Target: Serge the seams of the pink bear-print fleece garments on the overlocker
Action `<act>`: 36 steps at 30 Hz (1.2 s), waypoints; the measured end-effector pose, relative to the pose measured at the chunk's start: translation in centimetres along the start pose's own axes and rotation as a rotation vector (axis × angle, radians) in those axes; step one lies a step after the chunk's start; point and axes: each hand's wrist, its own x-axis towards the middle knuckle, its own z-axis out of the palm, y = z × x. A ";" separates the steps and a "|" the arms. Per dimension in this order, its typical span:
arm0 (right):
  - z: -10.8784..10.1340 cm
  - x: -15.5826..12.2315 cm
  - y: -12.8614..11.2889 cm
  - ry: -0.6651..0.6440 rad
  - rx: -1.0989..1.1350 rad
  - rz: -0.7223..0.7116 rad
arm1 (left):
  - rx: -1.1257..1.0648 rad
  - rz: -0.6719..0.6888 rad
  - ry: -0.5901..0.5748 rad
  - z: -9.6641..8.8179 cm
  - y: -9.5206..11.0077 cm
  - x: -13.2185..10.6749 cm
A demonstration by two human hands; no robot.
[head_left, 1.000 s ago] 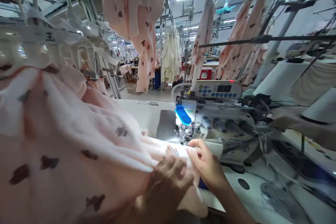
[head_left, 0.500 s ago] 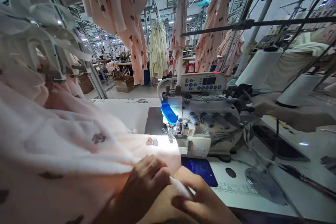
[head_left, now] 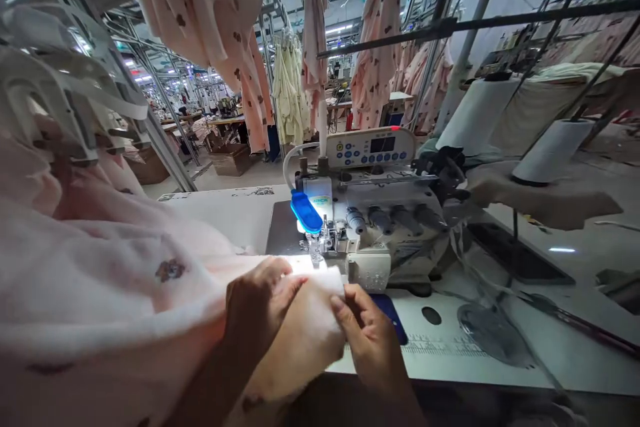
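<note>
Far left there's a stack of white plastic garment clips [head_left: 55, 73] on a metal rack, with a bear-print pink garment [head_left: 195, 7] hanging overhead. Below that, a big soft pink fleece garment [head_left: 100, 280] bunches up in thick, fuzzy rolls, with brown bear prints scattered over it. The left hand [head_left: 257, 300] has its fingers curled over the fold, pressing it down. The right hand [head_left: 367, 340] pinches the white folded edge between thumb and fingers, so both grips are narrow and full of fabric.

That fold sits on the counter [head_left: 450, 367], right in front of the presser foot [head_left: 316, 248] of the overlock machine [head_left: 385, 227], with a blue finger guard [head_left: 306, 211] just above. The hands are close to the needle area, so a slip could put a fingertip in danger. The heavy, slippery pile dragging off to the left could also pull the edge crooked or bunch it under the foot, giving a wavy seam.

Further right are the machine's keypad panel [head_left: 370, 147] and two white thread cones [head_left: 477, 113] [head_left: 553, 150].
</note>
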 end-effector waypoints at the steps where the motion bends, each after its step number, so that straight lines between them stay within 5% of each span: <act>1: 0.4 0.6 0.0 0.034 -0.056 -0.023 | 0.046 -0.025 -0.036 0.0 -0.2 0.7; 8: 1.4 1.3 0.8 -0.005 0.049 0.171 | 0.072 -0.046 -0.316 0.2 -1.2 3.3; 14: 0.4 0.4 0.7 -0.053 0.029 0.086 | 0.111 0.013 -0.326 -0.2 -0.6 1.8; 18: 0.3 1.8 -0.2 -0.075 0.066 0.156 | 0.167 0.051 -0.303 0.2 -0.6 3.1; 23: 0.3 2.9 -0.9 -0.021 -0.038 0.157 | 0.240 0.160 -0.170 0.5 -1.1 4.1; 26: 0.5 1.3 0.3 0.055 -0.079 0.024 | 0.219 0.300 -0.013 1.2 -1.0 1.2; 30: 1.2 -1.4 2.3 -0.020 0.152 0.022 | 0.058 0.596 0.265 3.0 -0.7 -3.7; 34: 1.1 -1.1 2.7 0.151 0.044 -0.046 | -0.055 0.446 0.398 4.1 -0.4 -5.5; 36: 0.6 -0.7 2.7 0.058 -0.035 -0.018 | -0.151 0.394 0.393 4.3 -0.3 -5.8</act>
